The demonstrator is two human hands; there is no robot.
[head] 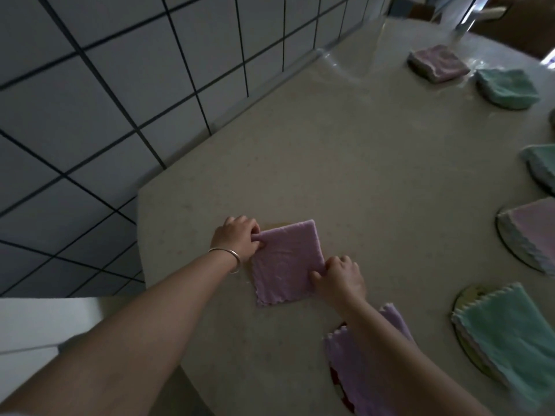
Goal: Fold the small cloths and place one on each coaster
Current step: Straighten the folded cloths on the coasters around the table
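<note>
A folded purple cloth (286, 261) lies flat on the beige counter, with a sliver of a coaster (277, 225) showing under its far edge. My left hand (237, 235) pinches its far left corner. My right hand (341, 279) pinches its right corner. Another purple cloth (357, 364) lies folded on a red-patterned coaster (335, 378) under my right forearm. Along the right, folded cloths sit on round coasters: a green one (507, 337), a purple one (531, 232) and a green one (540, 166) cut by the frame edge.
Farther back on the counter (345, 163) lie a folded purple cloth (437, 63) and a folded green cloth (506, 87). A tiled wall (120, 85) runs along the left. The counter's left edge ends just beside my left wrist.
</note>
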